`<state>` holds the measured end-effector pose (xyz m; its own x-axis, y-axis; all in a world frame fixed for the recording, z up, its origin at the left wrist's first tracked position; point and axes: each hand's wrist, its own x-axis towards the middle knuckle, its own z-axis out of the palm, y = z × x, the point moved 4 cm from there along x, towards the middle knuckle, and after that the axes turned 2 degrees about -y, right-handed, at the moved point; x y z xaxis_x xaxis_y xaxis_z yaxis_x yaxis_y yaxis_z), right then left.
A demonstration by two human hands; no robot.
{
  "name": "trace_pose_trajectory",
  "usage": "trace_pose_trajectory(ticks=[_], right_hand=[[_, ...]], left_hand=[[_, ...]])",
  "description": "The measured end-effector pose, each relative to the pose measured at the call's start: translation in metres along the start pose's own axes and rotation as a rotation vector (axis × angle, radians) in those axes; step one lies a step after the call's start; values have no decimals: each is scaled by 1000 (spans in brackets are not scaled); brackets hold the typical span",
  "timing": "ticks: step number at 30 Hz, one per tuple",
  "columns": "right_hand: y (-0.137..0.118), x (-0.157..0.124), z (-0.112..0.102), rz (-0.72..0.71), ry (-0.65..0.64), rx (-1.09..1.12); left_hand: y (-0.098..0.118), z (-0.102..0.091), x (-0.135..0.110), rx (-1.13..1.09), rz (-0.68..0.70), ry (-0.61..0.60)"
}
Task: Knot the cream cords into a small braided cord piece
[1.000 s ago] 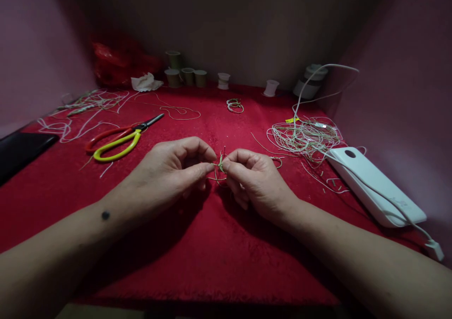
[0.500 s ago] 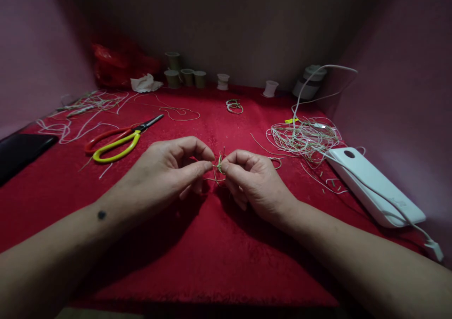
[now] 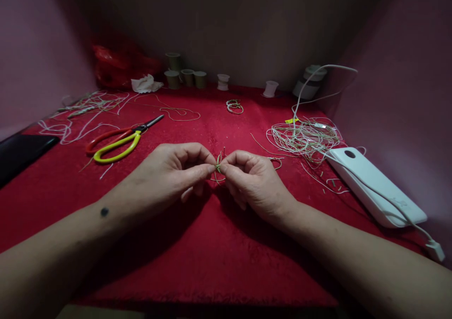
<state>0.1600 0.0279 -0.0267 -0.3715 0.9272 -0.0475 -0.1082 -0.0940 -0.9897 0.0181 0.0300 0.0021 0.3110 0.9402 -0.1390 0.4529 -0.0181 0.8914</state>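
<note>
My left hand (image 3: 173, 173) and my right hand (image 3: 252, 180) meet over the middle of the red cloth (image 3: 197, 243). Both pinch a small knot of green and pale thread (image 3: 218, 166) between thumb and forefinger, fingertips nearly touching. Short thread ends stick up from the knot and a small loop hangs under it. Both hands hover just above the cloth, the other fingers curled in.
Scissors (image 3: 118, 139) with red and yellow handles lie at left. A tangle of thread (image 3: 303, 137) and a white power bank (image 3: 374, 184) with a cable lie at right. Spools (image 3: 187, 76) stand along the back wall. Loose threads (image 3: 84, 109) and a dark flat object (image 3: 21, 151) lie far left.
My two hands have drawn slightly closer together, closing the gap at the knot. Nothing else on the cloth has moved.
</note>
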Motion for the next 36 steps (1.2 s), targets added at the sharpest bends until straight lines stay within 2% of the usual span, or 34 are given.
trace_pose_trajectory(ticks=[7,11,16,22,31,36], right_hand=[[2,0,-1,40,-19,-11],[3,1,-1,68,-83,-30],[5,3,-1,74,-132,55],[6,4,-2,81,-121,201],[5,3,-3,81,-71,160],[4,2,-3,78,-48,127]], left_hand=[[-1,1,0,16,4,14],[3,0,-2,4,39,36],[2,0,-2,43,82,34],[3,-1,-2,153,168,94],[5,0,-3,293,252,141],[6,1,-3,305,197,139]])
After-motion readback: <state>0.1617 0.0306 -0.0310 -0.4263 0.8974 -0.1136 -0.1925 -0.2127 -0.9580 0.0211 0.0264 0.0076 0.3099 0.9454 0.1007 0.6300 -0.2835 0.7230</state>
